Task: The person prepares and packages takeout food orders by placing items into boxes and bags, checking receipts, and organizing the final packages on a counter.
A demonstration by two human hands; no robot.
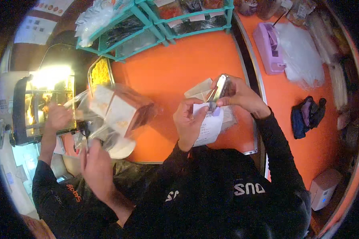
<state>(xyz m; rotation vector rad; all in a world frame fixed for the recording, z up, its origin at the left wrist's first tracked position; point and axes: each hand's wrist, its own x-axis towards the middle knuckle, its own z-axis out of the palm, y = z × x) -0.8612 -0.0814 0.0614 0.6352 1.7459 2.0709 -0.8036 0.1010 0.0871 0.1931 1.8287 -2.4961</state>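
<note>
Near the middle of the orange counter, my left hand pinches a printed paper slip between thumb and fingers. A metal stapler is gripped in my right hand, its lower end at the slip's top edge, by my left fingertips. Clear plastic packaging lies behind the slip, and a light-coloured flat packet shows above my left hand. What the packaging contains cannot be told.
On the left a co-worker's hands hold a clear bag with white boxes. Teal racks stand at the back beside a tray of yellow food. A purple tape dispenser, plastic bags and dark cloth-like items lie right.
</note>
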